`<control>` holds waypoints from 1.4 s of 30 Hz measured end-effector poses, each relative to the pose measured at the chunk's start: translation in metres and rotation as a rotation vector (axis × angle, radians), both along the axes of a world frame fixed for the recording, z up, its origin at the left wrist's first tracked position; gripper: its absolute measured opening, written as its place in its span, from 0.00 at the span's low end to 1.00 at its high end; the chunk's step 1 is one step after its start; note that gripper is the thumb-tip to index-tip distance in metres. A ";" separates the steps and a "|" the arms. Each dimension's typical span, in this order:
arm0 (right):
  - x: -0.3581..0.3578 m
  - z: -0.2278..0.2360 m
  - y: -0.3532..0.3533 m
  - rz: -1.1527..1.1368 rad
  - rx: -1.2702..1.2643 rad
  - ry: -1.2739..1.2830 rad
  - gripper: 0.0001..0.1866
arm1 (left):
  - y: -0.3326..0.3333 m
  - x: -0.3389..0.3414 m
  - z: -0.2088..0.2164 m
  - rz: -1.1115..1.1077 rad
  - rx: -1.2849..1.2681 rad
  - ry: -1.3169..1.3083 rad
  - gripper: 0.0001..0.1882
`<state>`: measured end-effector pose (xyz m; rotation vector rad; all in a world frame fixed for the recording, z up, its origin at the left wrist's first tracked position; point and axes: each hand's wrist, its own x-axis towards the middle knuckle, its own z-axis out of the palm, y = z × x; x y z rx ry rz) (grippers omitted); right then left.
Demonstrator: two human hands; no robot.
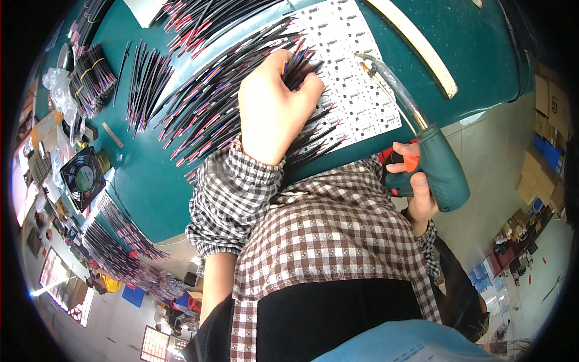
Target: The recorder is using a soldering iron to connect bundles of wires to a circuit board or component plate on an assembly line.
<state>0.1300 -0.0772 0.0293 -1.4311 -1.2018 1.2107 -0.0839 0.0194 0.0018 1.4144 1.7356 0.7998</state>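
Note:
My left hand [274, 105] is closed, with its curled fingers on the ends of black wires [295, 72] that show red and blue cores. Beneath and around it, many similar cables [211, 102] fan out to the left. Their tips lie over a white circuit board panel [356, 66] dotted with small dark parts. At the right, past the table's near edge, my right hand [416, 187] is wrapped round a green soldering gun [443, 169] with an orange trigger. Its metal tube points up and left, and the tip hangs above the panel's right side.
A curved pale strip [422, 48] lies beyond the soldering gun on the green table [151, 199]. At the left are a black fan [83, 179], a tied cable bundle [93, 81], loose cables [148, 87] and clear plastic bags [59, 90]. Cardboard boxes [537, 175] stand far right.

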 end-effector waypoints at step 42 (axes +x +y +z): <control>0.018 -0.005 -0.025 0.063 -0.140 0.051 0.25 | -0.009 0.018 0.005 -0.013 0.030 0.018 0.08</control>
